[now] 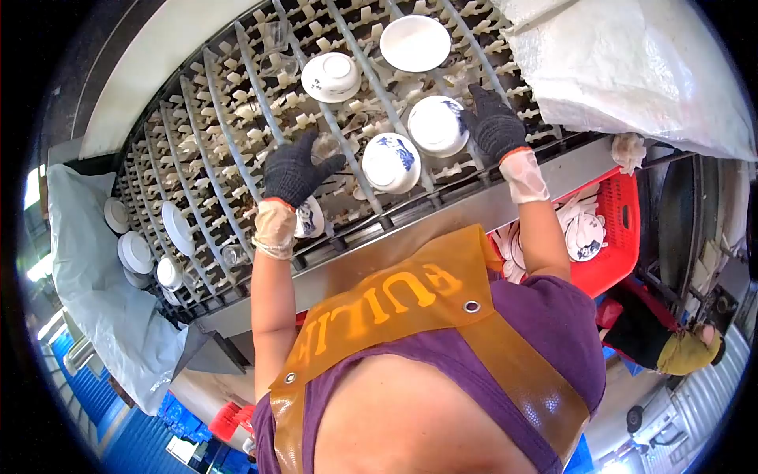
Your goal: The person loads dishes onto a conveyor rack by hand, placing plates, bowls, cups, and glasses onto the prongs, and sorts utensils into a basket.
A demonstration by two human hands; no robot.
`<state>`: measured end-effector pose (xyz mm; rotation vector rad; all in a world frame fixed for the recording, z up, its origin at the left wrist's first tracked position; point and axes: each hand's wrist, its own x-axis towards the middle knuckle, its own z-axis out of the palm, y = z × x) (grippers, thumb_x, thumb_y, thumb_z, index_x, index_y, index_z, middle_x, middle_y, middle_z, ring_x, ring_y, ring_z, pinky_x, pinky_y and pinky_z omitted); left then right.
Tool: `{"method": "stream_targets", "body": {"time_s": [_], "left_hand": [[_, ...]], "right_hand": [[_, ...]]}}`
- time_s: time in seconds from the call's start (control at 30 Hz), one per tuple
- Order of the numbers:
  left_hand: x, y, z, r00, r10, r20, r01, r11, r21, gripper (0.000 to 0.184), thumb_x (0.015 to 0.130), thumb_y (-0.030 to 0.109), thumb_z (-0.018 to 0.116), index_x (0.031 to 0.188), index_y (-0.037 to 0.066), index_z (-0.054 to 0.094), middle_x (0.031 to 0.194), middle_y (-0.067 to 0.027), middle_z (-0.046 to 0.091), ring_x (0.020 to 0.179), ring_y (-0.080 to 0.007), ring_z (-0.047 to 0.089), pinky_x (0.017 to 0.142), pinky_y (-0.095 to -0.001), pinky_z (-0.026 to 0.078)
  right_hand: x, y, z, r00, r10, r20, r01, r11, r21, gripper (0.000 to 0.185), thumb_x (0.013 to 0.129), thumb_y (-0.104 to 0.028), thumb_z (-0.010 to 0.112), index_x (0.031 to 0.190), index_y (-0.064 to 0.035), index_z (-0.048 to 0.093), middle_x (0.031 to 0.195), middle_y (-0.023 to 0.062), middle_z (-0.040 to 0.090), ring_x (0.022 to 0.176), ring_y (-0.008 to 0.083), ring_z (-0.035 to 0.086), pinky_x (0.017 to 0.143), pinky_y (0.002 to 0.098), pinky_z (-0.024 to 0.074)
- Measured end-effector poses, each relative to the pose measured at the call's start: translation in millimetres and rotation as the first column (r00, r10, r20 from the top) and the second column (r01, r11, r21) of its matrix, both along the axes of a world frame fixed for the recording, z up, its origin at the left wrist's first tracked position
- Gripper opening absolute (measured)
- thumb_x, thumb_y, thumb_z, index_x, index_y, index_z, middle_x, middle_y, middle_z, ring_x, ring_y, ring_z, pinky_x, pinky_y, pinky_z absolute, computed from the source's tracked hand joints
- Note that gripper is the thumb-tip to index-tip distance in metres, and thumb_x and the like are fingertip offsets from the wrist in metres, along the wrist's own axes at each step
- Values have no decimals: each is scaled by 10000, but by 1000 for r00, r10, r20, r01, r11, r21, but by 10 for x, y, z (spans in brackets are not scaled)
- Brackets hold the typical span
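My left hand [296,170], in a black knit glove over a clear plastic one, is over the pegged conveyor rack [225,146] with thumb and fingers apart. Just to its right is a clear glass [325,147], and below it a partly hidden patterned bowl [309,218]. My right hand [496,126], gloved alike, has its fingers spread beside a blue-patterned white bowl [438,126]; whether the thumb touches it I cannot tell. Between my hands lies another blue-patterned bowl [391,163]. Farther up are an upturned bowl [331,77] and a white oval dish [415,43].
White plates [177,227] and a cup [168,273] sit on the rack's left end. A red basket [620,229] of white spoons and dishes stands below right. Plastic sheeting [624,63] hangs at upper right, more [110,276] at left. Another person [671,340] is at lower right.
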<state>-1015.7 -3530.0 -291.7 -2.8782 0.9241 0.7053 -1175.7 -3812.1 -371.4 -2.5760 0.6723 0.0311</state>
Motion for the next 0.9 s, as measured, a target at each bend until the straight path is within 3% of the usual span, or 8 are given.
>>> {"method": "stream_targets", "body": {"time_s": [0.17, 0.23, 0.3, 0.37, 0.53, 0.67, 0.77, 0.9], "left_hand": [[133, -88, 33, 986, -163, -38, 164, 985, 45, 611, 688, 497, 665, 1164, 131, 551, 982, -143, 639, 913, -307, 610, 807, -405, 474], [118, -169, 192, 993, -114, -32, 116, 993, 38, 569, 675, 492, 671, 1125, 155, 586, 989, -140, 642, 909, -305, 616, 821, -394, 473], [126, -211, 258, 998, -69, 12, 68, 997, 43, 571, 676, 499, 669, 1126, 157, 587, 984, -139, 646, 911, -295, 622, 816, -384, 475], [132, -221, 175, 979, -26, 201, 23, 1000, 18, 489, 713, 472, 651, 1094, 171, 602, 898, -142, 657, 861, -294, 629, 783, -394, 476], [296, -230, -84, 974, 88, 208, -87, 996, -15, 485, 737, 513, 588, 1073, 163, 618, 865, -149, 657, 866, -288, 627, 776, -397, 467], [343, -224, -96, 978, 127, 165, -135, 990, 39, 507, 724, 503, 609, 1084, 146, 614, 892, -134, 662, 871, -289, 628, 792, -395, 464], [263, -275, -5, 977, 78, 197, -84, 996, 21, 509, 720, 507, 617, 1084, 152, 612, 910, -136, 658, 884, -292, 622, 811, -401, 452], [103, -447, 460, 960, 85, 268, -121, 986, 119, 487, 692, 478, 649, 1039, 138, 622, 931, -146, 647, 916, -282, 603, 840, -414, 423]], "right_hand": [[-164, -132, -1, 994, 28, 104, -44, 986, 159, 754, 674, -219, 722, 1322, -93, 355, 1285, 179, 424, 1148, 326, 457, 968, 387, 376], [-268, -81, 53, 862, -128, 490, -34, 951, 308, 763, 638, -121, 731, 1311, -109, 371, 1270, 159, 417, 1132, 340, 459, 967, 398, 379], [-310, -33, 91, 838, -285, 465, 15, 865, 502, 754, 623, -49, 704, 1301, -123, 382, 1272, 156, 391, 1146, 357, 427, 976, 416, 365], [-289, -70, 4, 745, -65, 664, 47, 998, 44, 704, 643, -32, 693, 1281, -82, 401, 1275, 160, 389, 1121, 293, 459, 849, 348, 472], [-222, 22, 43, 698, -17, 716, 109, 991, -82, 621, 648, -26, 650, 1235, -101, 460, 1268, 198, 402, 1185, 378, 384, 972, 451, 344], [-154, 62, 3, 701, 90, 707, 53, 983, -178, 516, 658, 3, 628, 1156, -62, 512, 1194, 176, 491, 1099, 341, 485, 917, 421, 409], [-152, -15, -189, 770, 33, 637, -102, 992, 73, 444, 713, -19, 614, 1145, -92, 543, 1123, 143, 550, 1037, 323, 527, 896, 420, 417], [127, -53, 1, 748, 267, 608, -138, 958, -252, 375, 718, -59, 622, 1085, -118, 568, 1047, 106, 582, 974, 276, 552, 915, 434, 395]]}}
